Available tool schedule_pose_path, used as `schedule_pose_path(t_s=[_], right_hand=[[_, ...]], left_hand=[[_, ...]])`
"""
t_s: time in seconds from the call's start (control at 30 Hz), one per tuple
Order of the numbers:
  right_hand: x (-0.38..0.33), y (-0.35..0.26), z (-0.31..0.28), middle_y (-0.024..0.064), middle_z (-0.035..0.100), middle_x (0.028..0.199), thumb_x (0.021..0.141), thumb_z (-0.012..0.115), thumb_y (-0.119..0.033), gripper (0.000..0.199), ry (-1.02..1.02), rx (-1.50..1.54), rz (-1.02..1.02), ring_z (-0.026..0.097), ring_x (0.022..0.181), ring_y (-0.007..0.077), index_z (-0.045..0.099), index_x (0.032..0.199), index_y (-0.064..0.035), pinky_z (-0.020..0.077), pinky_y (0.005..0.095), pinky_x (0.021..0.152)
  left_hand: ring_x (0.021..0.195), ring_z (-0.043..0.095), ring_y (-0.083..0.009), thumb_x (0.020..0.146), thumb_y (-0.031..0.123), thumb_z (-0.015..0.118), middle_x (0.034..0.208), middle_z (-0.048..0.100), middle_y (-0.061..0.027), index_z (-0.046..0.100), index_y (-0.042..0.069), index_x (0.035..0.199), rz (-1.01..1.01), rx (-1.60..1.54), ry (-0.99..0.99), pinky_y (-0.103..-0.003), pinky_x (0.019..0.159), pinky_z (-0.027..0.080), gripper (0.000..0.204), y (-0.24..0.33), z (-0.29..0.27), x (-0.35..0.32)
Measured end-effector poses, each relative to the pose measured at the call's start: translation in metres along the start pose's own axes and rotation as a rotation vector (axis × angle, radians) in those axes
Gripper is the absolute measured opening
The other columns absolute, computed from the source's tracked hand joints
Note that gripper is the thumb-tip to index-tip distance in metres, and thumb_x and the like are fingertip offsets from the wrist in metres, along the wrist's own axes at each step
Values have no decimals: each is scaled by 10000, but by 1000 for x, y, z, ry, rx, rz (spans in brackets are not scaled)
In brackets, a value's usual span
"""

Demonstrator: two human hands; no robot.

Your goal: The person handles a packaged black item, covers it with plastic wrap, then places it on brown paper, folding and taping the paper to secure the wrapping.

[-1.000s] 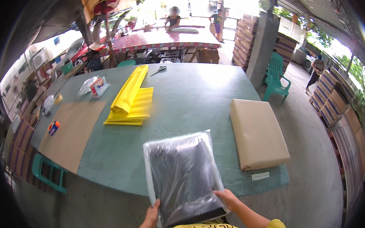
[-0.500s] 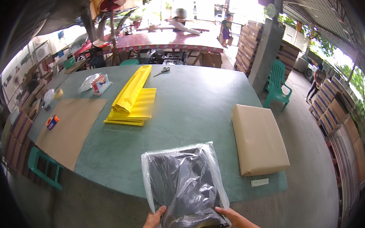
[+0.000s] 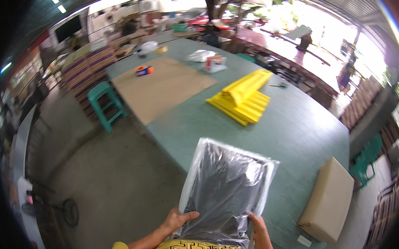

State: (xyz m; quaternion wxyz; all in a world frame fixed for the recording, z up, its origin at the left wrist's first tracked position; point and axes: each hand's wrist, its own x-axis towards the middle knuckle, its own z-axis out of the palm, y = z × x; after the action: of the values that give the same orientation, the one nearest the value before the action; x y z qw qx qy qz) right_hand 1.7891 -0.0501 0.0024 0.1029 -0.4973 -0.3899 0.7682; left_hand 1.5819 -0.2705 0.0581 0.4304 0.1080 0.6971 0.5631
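Both my hands hold a flat black bundle in a clear plastic bag (image 3: 226, 185) in front of my body, over the near edge of the table. My left hand (image 3: 180, 218) grips its lower left side, thumb on top and fingers underneath. Its lower right side is gripped by my right hand (image 3: 256, 223), thumb also on top. The fingers under the bag are hidden. What the black content is cannot be told through the shiny plastic.
On the green table (image 3: 297, 129) lie folded yellow sheets (image 3: 243, 96), scissors (image 3: 279, 85), brown paper (image 3: 162, 88), an orange-and-blue tape roll (image 3: 144, 71) and a small packet (image 3: 215, 63). A brown wrapped parcel (image 3: 328, 199) sits at the right. A green stool (image 3: 105, 102) stands left.
My view has turned left, so the table and its things shift right in the picture. The bagged bundle stays in both hands, now tilted. Its near edge sits close to my shirt.
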Motion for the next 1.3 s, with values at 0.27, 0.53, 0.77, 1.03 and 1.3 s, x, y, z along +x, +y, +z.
schedule_pose_path(t_s=[0.27, 0.53, 0.77, 1.03, 1.3], right_hand=[[13, -31, 174, 123, 568, 1074, 781, 684, -233, 572, -270, 45, -423, 592, 902, 239, 422, 1236, -4, 529, 351, 729], [38, -50, 379, 122, 552, 1118, 765, 607, -123, 548, -472, -248, -493, 575, 944, 228, 404, 1250, 27, 493, 350, 790], [99, -53, 509, 133, 551, 1128, 626, 773, -179, 755, -637, -191, -377, 542, 1009, 252, 414, 1240, 76, 428, 344, 887], [210, -95, 650, 127, 549, 1147, 641, 772, -149, 735, -682, -81, -405, 539, 1019, 252, 414, 1248, 63, 425, 353, 893], [270, -160, 719, 134, 553, 1114, 644, 672, -71, 642, -434, -189, -435, 549, 984, 246, 424, 1222, 56, 433, 344, 867]], left_hand=[[1082, 526, -278, 637, 335, 829, 1174, 539, -201, 379, -80, 1276, 279, 43, 290, -352, 940, 395, 885, 18, -139, -22], [1132, 491, -281, 656, 277, 818, 1200, 515, -212, 358, -99, 1279, 365, -62, 394, -365, 971, 370, 861, 35, -290, -30], [1090, 516, -268, 732, 282, 750, 1182, 516, -212, 353, -111, 1263, 364, -565, 507, -367, 945, 396, 770, 53, -396, 33], [1002, 569, -274, 638, 390, 817, 1102, 574, -203, 439, -78, 1198, 365, -162, 830, -372, 880, 444, 821, 138, -489, 154], [1074, 544, -270, 578, 390, 848, 1142, 566, -200, 427, -57, 1235, 339, -92, 686, -360, 920, 419, 899, 211, -565, 266]])
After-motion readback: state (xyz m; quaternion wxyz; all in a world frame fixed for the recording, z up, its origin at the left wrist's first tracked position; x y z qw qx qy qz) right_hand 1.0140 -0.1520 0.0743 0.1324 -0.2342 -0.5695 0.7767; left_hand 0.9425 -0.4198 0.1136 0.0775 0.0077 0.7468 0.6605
